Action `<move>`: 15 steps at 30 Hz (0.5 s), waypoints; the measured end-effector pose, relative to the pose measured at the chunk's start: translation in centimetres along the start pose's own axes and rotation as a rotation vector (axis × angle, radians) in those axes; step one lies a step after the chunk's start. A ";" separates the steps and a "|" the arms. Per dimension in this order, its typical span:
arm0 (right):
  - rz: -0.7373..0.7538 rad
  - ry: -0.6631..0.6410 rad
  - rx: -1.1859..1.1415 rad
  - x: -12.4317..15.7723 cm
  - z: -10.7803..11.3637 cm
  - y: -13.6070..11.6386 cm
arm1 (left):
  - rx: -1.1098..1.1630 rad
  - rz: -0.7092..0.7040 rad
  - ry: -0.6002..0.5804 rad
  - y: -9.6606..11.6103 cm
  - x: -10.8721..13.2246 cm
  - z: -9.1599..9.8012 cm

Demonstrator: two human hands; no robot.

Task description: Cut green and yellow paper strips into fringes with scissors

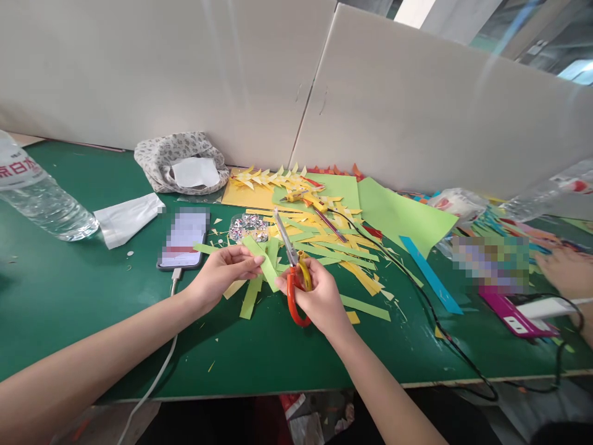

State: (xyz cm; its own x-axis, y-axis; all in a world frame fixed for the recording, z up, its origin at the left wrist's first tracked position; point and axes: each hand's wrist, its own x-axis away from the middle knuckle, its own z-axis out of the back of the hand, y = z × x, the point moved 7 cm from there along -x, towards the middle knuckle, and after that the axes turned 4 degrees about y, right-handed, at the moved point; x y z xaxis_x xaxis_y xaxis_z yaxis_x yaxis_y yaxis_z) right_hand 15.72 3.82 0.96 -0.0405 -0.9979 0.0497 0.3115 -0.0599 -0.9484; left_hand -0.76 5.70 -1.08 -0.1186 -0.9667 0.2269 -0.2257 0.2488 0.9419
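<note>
Right of the smartphone, my left hand pinches a light-green paper strip and my right hand grips scissors; cut strips lie farther right, green sheets apparently remaining uncut.

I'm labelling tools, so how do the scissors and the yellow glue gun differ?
The scissors are in the right hand; the glue gun lies among paper pieces. The scissors have metal blades; the glue gun has a black cord. Both have yellow parts.
</note>
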 end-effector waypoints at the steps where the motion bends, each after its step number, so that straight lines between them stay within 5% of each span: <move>1: 0.063 0.014 0.114 0.0 0.4 -0.4 | 0.004 -0.006 0.004 0.1 0.0 0.1; 6: 0.305 -0.033 0.578 0.4 1.0 -1.7 | 0.043 -0.035 0.011 0.4 0.0 0.3; 15: 0.433 -0.088 0.802 0.8 0.1 -1.8 | 0.042 -0.101 0.018 0.9 0.0 0.4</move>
State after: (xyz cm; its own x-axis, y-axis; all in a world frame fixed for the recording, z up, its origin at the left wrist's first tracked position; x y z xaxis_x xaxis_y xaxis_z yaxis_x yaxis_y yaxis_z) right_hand 15.27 3.15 2.74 0.2954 -0.9332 -0.2046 0.8499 0.3545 -0.3898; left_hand -1.30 5.92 -0.35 -0.0760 -0.9877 0.1365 -0.2761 0.1524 0.9490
